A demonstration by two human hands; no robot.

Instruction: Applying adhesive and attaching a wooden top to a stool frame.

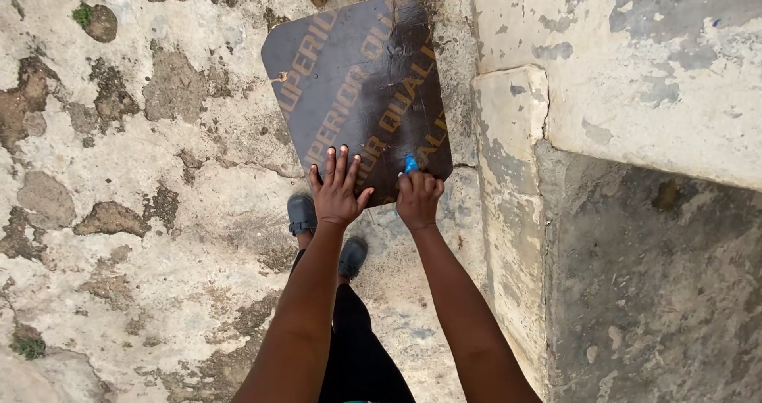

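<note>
hands on dark board, leaning at wall base.
left hand (pixel 337 190) lies flat, fingers splayed, steadying the board (pixel 357 94); right hand (pixel 418 198) is clenched round a blue object (pixel 409 164) pressed to its lower edge. board is dark brown, glossy, with yellow lettering and rounded corners, on cracked concrete ground (pixel 159 213).

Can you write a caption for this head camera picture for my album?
Left hand flat on a dark board, right hand pressing a blue cloth against it, above worn concrete ground.
</note>
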